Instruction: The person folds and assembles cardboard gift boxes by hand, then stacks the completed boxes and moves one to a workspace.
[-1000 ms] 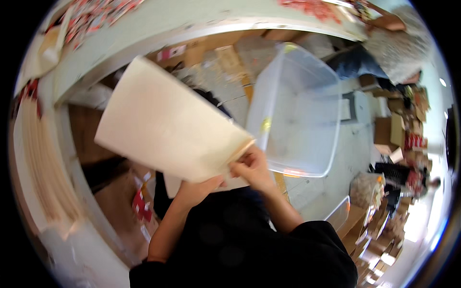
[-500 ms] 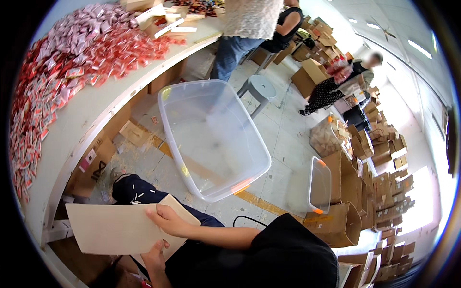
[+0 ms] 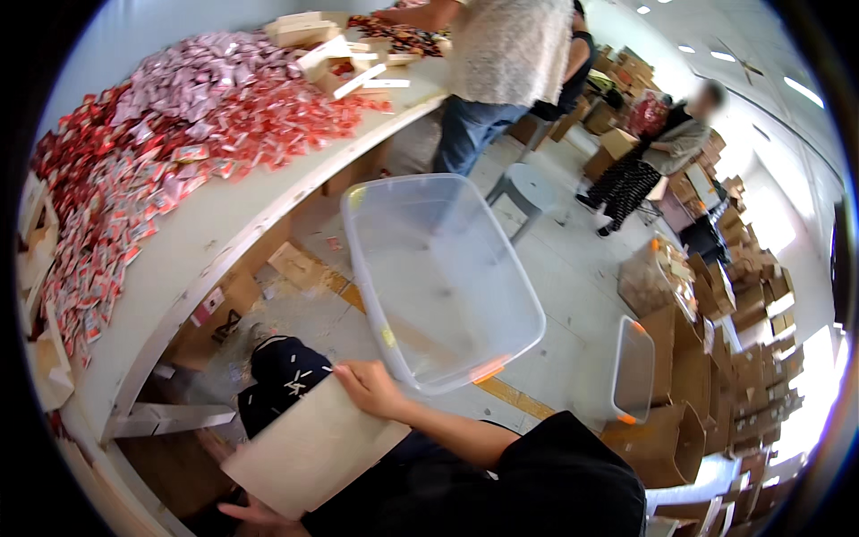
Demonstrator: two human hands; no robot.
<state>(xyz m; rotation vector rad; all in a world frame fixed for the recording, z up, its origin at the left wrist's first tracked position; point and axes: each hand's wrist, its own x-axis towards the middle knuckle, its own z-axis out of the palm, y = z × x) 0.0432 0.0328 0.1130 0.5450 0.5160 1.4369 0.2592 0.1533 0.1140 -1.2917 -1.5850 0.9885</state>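
Note:
A flat beige cardboard sheet (image 3: 313, 443) lies slantwise over my lap, its near end low in the view. My right hand (image 3: 371, 389) has its fingers closed on the sheet's upper right corner. At the lower end of the sheet is my left hand (image 3: 255, 516), blurred, its visible fingers stretched out and apart. Whether that hand touches the sheet I cannot tell. My dark trouser knee (image 3: 282, 367), with white marks, shows beyond the sheet.
A translucent plastic tub (image 3: 447, 277) stands on the floor ahead. Heaps of small red and pink packets (image 3: 201, 76) cover the table (image 3: 192, 237) at left. Farther off are a grey stool (image 3: 523, 192), several people, a second clear tub (image 3: 633, 371) and many cardboard boxes (image 3: 658, 443).
The sheet has swung to a steeper slant and moved right. My right hand has shifted to its corner, and my left hand has come away from its former grip. The view has turned left.

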